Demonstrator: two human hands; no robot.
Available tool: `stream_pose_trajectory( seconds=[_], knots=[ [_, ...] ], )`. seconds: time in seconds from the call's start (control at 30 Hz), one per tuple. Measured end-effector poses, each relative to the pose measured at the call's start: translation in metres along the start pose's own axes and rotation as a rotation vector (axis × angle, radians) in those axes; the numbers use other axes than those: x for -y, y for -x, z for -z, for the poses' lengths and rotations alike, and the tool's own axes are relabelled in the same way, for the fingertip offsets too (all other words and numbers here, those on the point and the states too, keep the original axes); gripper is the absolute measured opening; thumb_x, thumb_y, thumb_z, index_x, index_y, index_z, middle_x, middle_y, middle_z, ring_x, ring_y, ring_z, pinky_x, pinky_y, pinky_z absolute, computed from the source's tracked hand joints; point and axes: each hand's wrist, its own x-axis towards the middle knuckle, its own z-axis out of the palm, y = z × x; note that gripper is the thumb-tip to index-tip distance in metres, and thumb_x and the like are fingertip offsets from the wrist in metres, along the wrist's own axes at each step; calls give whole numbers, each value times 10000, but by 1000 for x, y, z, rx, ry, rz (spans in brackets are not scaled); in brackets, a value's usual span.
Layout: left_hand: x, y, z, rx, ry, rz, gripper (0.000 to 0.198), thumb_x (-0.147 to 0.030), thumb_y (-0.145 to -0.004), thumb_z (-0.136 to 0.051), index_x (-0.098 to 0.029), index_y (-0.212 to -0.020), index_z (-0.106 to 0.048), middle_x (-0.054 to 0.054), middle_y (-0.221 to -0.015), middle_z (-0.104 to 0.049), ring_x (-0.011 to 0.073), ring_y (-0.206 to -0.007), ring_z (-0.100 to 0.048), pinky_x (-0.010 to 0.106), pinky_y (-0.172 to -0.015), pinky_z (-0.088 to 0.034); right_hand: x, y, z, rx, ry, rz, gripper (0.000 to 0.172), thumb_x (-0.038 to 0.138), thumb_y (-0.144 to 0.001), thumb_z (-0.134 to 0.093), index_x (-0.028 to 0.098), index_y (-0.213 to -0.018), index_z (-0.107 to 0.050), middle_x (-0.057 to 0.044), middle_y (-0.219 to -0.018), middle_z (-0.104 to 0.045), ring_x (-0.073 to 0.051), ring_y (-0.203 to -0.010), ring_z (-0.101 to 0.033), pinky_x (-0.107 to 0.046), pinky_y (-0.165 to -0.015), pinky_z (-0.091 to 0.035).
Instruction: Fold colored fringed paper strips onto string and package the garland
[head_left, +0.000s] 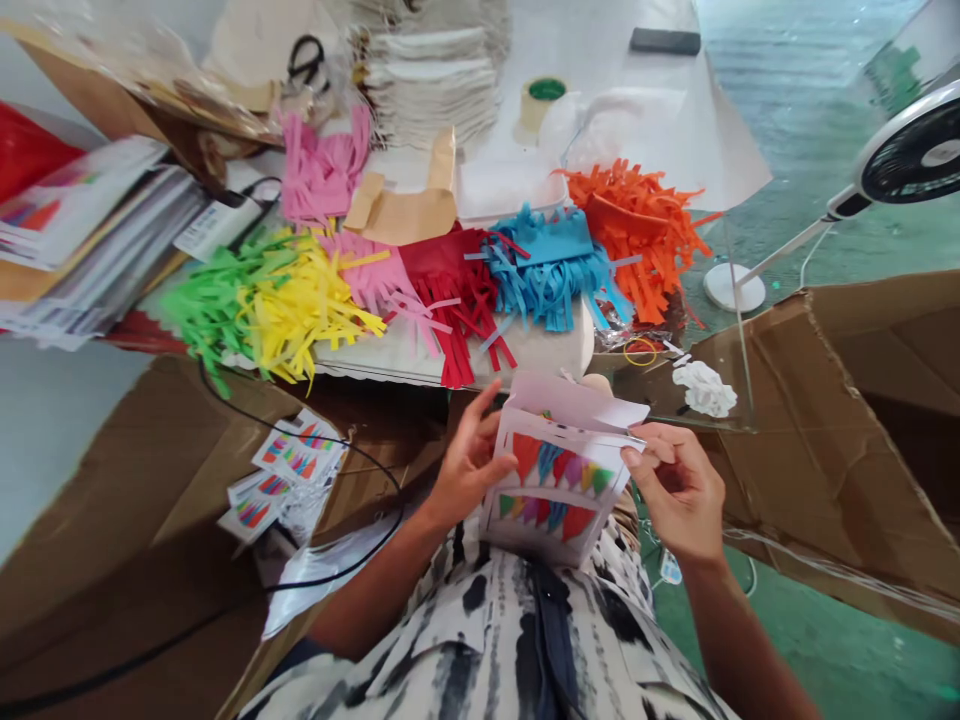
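Left hand [472, 460] holds the left edge of a folded white paper piece printed with coloured bunting [544, 515], fingers [499, 440] curled lightly onto its front. Right hand [675, 490] is nearly closed, its fingers [637, 455] pinching the upper right corner. Top flap stands open. The piece is held up in front of the chest, near the tabletop [540, 350]. Judged: light, even pressure from both sides should avoid creasing. Fringed coloured paper strips [450, 300] lie beyond.
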Motion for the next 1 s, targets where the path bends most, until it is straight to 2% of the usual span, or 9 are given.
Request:
stream_pose_trajectory(
  seconds=[0.1, 0.23, 0.33, 0.47, 0.57, 0.63, 0.73, 0.83, 1.0],
  knots=[
    [-6, -10, 5, -5, -24, -130, 661, -393, -862, -868, -324, -1455, -585, 117, -1405, -716, 219, -1042, -773, 330, -906, -618, -1, -2, 1, 18, -19, 3, 224, 293, -924, -786, 256, -1139, -735, 16, -856, -679, -122, -675, -589, -234, -628, -525],
    [-13, -19, 6, -31, -225, -260, 327, -307, -843, -880, -228, -1148, -793, 79, -1096, -797, 170, -907, -757, 246, -804, -593, -2, -5, 7, 61, -31, 55, 234, 265, -906, -801, 271, -1134, -747, 7, -912, -701, -125, -699, -602, -234, -634, -528],
    [-17, -21, 8, -74, -339, -286, 302, -405, -847, -869, -205, -1068, -825, 75, -987, -798, 176, -849, -745, 249, -757, -581, -2, -8, 13, 116, -16, 102, 216, 259, -939, -760, 280, -1154, -770, -27, -1010, -745, -164, -826, -679, -269, -709, -567],
    [-21, -25, 8, -179, -369, -293, 326, -506, -898, -800, -182, -881, -832, 110, -1047, -804, 231, -990, -754, 298, -864, -581, 4, -17, 12, 114, -11, 163, 175, 253, -1010, -654, 275, -1094, -805, -71, -1112, -775, -250, -1123, -703, -397, -919, -587],
    [-23, -32, 3, -195, -253, -251, 263, -417, -827, -885, -177, -769, -797, 103, -1075, -796, 234, -1002, -753, 308, -868, -581, 9, -25, 3, 36, -7, 205, 82, 221, -951, -736, 264, -901, -784, -60, -1059, -776, -247, -1071, -717, -425, -938, -581],
    [-23, -37, -2, -192, -145, -238, 247, -353, -764, -938, -177, -750, -765, 77, -1021, -791, 204, -942, -751, 285, -833, -580, 9, -29, -3, -12, -47, 214, 58, 215, -904, -790, 260, -892, -755, -48, -1006, -765, -232, -982, -734, -408, -874, -600],
    [-20, -43, -6, -182, 13, -225, 275, -286, -745, -953, -227, -935, -765, 16, -934, -763, 167, -884, -744, 278, -836, -578, 7, -32, -5, -27, -147, 199, 244, 174, -874, -815, 279, -1080, -736, -21, -995, -752, -213, -914, -754, -401, -848, -611],
    [-17, -45, -7, -162, 0, -235, 317, -306, -816, -904, -264, -1105, -782, 12, -934, -741, 166, -905, -733, 295, -875, -572, 8, -35, -1, 107, -100, 227, 279, 130, -916, -763, 296, -1140, -772, -22, -1006, -760, -193, -909, -726, -373, -837, -574],
    [-18, -42, -7, -97, -108, -260, 119, -336, -868, -854, -218, -883, -842, 57, -988, -731, 195, -964, -736, 306, -894, -550, 15, -41, 2, 204, -93, 173, 133, 179, -939, -754, 290, -956, -826, -25, -909, -721, -190, -912, -650, -332, -781, -531]
  ],
)
